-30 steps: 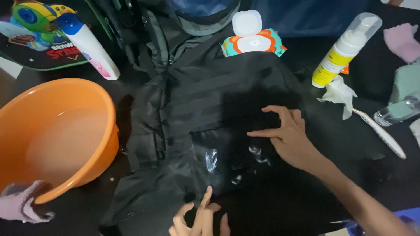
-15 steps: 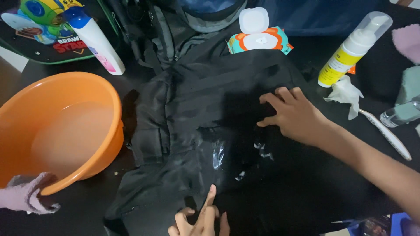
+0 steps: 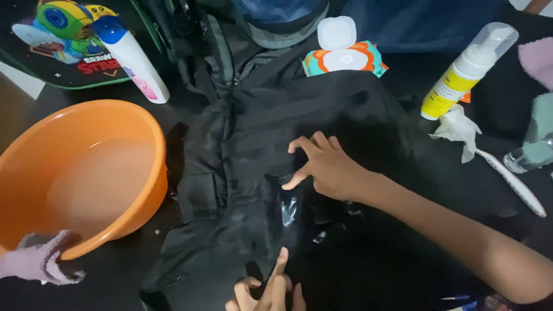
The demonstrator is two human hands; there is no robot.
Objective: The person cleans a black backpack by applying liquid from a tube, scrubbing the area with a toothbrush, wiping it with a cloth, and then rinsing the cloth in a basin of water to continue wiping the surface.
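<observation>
Both hands touch the black backpack (image 3: 299,150): right hand (image 3: 325,167) spread, left hand (image 3: 268,291) seemingly curled, forefinger out.

The single head-worn camera looks steeply down from close above onto a dark tabletop (image 3: 507,121), facing away from the wearer, whose left hand (image 3: 268,291) enters at the bottom edge and right hand (image 3: 322,167) from the lower right.

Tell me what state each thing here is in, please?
black backpack: lying flat, wet shiny patch.
orange basin: upright, holding cloudy water.
wipes pack: lid flipped open.
foam pump bottle: tilted, capped.
right hand: pressing the backpack.
left hand: one finger pointing up.
</observation>
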